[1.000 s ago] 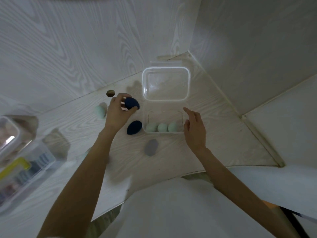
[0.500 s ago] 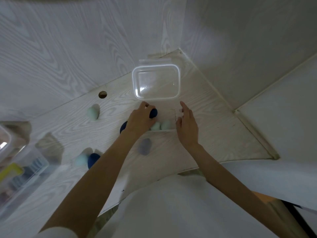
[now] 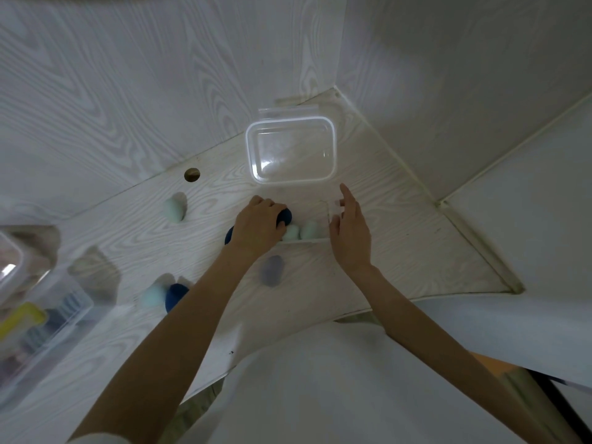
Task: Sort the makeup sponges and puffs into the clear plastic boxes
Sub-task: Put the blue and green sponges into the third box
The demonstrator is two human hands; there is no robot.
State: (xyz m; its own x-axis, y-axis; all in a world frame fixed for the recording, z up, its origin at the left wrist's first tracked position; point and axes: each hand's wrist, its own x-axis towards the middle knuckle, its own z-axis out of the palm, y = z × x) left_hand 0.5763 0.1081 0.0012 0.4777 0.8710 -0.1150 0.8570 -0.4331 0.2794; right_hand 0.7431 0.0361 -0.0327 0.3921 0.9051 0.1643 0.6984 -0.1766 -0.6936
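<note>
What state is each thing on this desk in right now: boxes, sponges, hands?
Small clear plastic box: open, holds pale green sponges.
Dark blue sponge: gripped by left hand, at the box.
Right hand: open, steadying the box's right end.
Large clear rectangular tub: open, nothing visible inside.
Grey sponge: loose on desk.

Bare forearms, white garment over the torso, white sleeve edge at left arm
</note>
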